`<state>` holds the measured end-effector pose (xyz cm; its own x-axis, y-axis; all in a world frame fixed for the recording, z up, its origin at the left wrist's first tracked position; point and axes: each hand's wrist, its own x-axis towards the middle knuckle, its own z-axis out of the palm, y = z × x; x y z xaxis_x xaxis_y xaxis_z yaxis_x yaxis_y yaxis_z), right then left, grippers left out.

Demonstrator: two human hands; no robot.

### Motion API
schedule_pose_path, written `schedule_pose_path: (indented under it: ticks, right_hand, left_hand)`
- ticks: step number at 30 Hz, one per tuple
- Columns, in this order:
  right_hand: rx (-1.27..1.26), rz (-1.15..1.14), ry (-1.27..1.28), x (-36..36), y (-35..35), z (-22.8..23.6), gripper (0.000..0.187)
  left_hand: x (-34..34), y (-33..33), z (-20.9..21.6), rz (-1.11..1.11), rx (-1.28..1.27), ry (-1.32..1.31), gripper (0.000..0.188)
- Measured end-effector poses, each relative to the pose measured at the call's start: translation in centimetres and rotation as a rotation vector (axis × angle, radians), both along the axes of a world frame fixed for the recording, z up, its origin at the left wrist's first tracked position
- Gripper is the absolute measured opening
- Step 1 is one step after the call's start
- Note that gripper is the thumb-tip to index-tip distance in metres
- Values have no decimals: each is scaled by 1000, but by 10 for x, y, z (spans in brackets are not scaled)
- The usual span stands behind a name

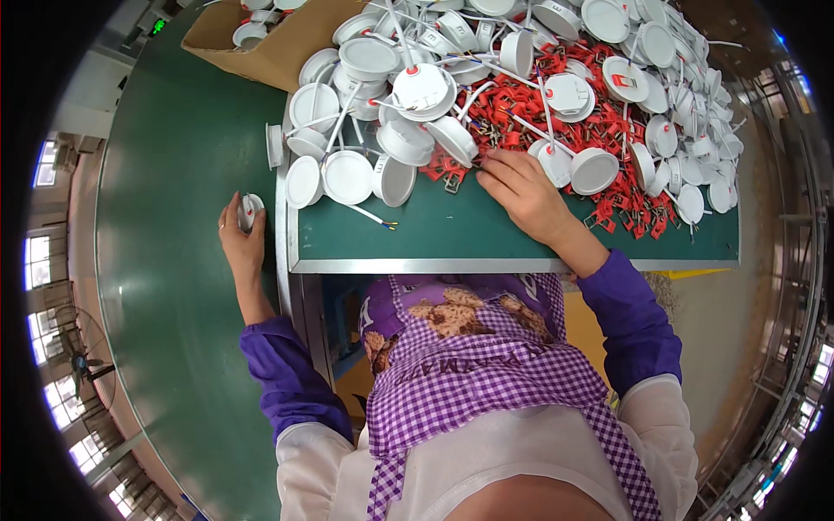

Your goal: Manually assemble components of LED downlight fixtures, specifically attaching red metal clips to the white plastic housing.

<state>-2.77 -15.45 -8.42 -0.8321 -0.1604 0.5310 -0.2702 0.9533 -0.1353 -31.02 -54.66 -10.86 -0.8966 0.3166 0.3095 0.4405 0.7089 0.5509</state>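
Observation:
On the green surface to the left, my left hand (pixel 241 243) has its thumb and fingers around a small white round lamp housing (pixel 250 211) with a bit of red on it. At the near edge of a heap of red plastic clips (pixel 512 113) with metal parts is my right hand (pixel 526 198). Its fingers are bent and pressed together at the tips, and what they pinch, if anything, is hidden. Just beyond those fingers leans a white round housing (pixel 452 141). A loose red clip (pixel 452 184) lies beside them.
White round housings with white cables (pixel 347 178) are heaped across the green worktable (pixel 521 250), which has a metal edge. At the back left stands a cardboard box (pixel 252 56) holding more housings. A long green surface (pixel 174 347) runs along my left side.

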Motion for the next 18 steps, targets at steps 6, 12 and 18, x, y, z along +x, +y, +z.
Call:
schedule_pose_path:
  ticks: [6,12,18]
  right_hand:
    - [-81,-115,12,-4,-13,-4,30]
    - [-184,-76,68,33,-35,1,32]
    - [-282,-187,-32,79,-50,-1,28]
  left_hand:
    - [6,1,23,94,454,-153,47]
    - [77,49,100,-108,1034,-412,48]
    - [172,125,97,-416,802,-885,81]
